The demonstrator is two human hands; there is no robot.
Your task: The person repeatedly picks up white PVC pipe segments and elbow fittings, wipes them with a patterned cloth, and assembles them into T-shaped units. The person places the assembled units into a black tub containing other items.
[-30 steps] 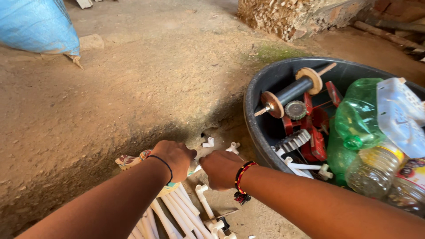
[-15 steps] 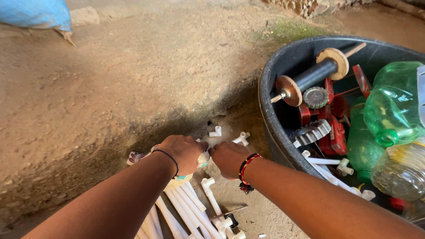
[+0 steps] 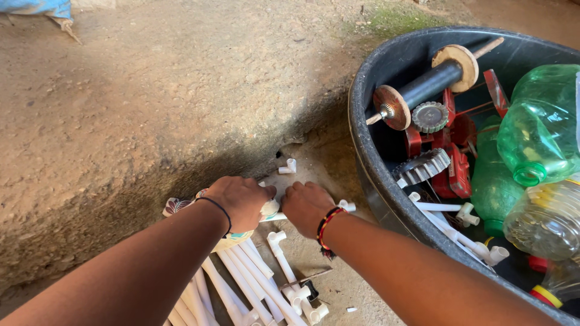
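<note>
The left hand [image 3: 240,202] and the right hand [image 3: 307,206] curl shut around 1 thin white pipe [image 3: 273,217], low over the dirt floor [image 3: 151,102], above a pile of white pipes [image 3: 248,281]. Hold both ends tight and keep it straight. The green bottle [image 3: 534,136] in the dark tub [image 3: 374,175] shows no label.

Counts, approx. where piled: 2 hands, left hand [image 3: 240,202] and right hand [image 3: 307,207]. 1 black tub [image 3: 366,151]. 1 black spool [image 3: 424,86] w/ 2 wooden end discs. 2 gear wheels [image 3: 429,116]. 1 green bottle [image 3: 536,136], 1 clear bottle [image 3: 547,218]. White pipes [image 3: 257,284] on the ground: roughly 8, pile overlaps so exact no. unclear. 1 loose elbow fitting [image 3: 289,166]. 1 blue sack [image 3: 42,8].
</note>
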